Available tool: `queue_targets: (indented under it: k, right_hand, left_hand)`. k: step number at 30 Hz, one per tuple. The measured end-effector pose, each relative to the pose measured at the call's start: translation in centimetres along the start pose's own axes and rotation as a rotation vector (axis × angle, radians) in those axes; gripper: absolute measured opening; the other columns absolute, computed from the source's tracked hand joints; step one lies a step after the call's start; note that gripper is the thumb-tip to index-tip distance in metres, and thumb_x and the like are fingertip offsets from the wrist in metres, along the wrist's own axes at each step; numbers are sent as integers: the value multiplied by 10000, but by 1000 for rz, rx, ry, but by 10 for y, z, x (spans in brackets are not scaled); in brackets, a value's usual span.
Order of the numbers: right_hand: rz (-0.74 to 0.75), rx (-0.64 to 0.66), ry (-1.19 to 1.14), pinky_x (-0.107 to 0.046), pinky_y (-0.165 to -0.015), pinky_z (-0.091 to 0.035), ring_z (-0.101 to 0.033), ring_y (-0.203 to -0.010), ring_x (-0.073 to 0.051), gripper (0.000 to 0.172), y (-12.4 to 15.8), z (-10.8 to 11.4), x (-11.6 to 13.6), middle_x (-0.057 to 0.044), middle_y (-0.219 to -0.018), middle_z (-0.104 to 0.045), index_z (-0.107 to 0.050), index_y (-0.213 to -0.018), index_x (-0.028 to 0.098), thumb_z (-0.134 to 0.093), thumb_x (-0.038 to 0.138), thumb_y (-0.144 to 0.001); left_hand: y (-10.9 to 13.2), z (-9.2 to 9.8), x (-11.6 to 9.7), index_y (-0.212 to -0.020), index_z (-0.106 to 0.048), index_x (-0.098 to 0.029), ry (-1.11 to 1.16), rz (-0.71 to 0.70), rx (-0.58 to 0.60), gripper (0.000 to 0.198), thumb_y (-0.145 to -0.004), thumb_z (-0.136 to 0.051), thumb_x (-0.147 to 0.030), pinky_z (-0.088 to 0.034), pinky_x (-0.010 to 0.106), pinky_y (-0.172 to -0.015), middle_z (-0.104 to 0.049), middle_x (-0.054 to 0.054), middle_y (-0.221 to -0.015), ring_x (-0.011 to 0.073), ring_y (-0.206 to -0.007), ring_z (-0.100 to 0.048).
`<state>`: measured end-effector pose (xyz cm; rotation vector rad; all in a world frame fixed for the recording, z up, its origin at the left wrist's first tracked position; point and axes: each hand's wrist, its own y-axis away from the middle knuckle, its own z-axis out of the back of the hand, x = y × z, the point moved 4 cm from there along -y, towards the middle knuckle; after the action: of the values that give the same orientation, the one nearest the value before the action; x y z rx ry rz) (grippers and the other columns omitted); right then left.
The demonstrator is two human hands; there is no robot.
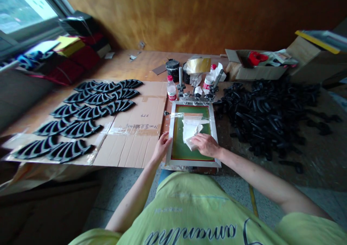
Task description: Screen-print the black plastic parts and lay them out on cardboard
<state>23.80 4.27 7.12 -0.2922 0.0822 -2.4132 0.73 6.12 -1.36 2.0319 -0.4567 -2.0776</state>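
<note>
A screen printing frame (214,129) with pale metal rails and green mesh lies in front of me. My left hand (162,146) is closed at its left rail, fingers curled against the edge. Over the mesh, my right hand (206,144) is closed on a crumpled white sheet (189,132), paper or cloth, I cannot tell which. A wooden-edged strip (193,114) crosses the mesh just beyond the sheet. Metal hinge clamps (196,96) hold the frame's far end.
Black fan-shaped pieces (81,127) lie in rows on flattened cardboard (132,143) at left. A heap of black parts (267,114) covers the right side. Behind the frame stand a red-capped bottle (171,88), a black tub (172,68) and a cardboard box (261,72).
</note>
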Motion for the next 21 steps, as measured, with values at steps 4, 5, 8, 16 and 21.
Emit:
queue_targets:
  k: [4,5,8,16,21]
  right_hand:
    - [-194,-105,-83,-316,-805,-488,-655,-935,-224,230,-26,20,-19,-42,-998,-736,-701,-1102,235,-690,307,-884]
    - [-257,-146,-93,-322,-822,-495,-657,-959,-228,326,-36,30,-28,-43,-1052,-734,-675,-1196,255,-705,313,-876]
    - [-391,-268,-98,-345,-866,-509,-670,-966,-234,577,-54,64,-61,-54,-1138,-718,-538,-1414,286,-719,335,-868]
    - [-735,-496,-112,-236,-599,-538,-635,-640,-132,406,21,65,-135,-46,-742,-720,-707,-903,84,-417,351,-1005]
    - [-538,-210,-47,-294,-761,-540,-664,-845,-201,243,19,-17,-76,-76,-878,-713,-679,-808,167,-730,404,-838]
  left_hand:
    - [5,1,-13,-1387,-510,-173,-6,1,21,753,-751,-713,-520,-396,227,-520,-651,-2,-731,130,-582,-561]
    - [8,2,-19,-1410,-491,-193,-4,4,34,762,-755,-715,-512,-384,224,-505,-644,-10,-714,128,-563,-551]
    - [19,3,-48,-1377,-525,-246,37,13,60,699,-759,-728,-503,-377,215,-489,-635,-25,-703,120,-545,-542]
    - [16,-10,-173,-1045,-659,-217,109,-376,-46,571,-908,-393,-703,-511,249,-596,-701,48,-901,153,-748,-653]
    - [-17,-23,-224,-1122,-607,-211,201,-434,14,566,-917,-381,-688,-544,233,-610,-707,78,-933,165,-851,-693]
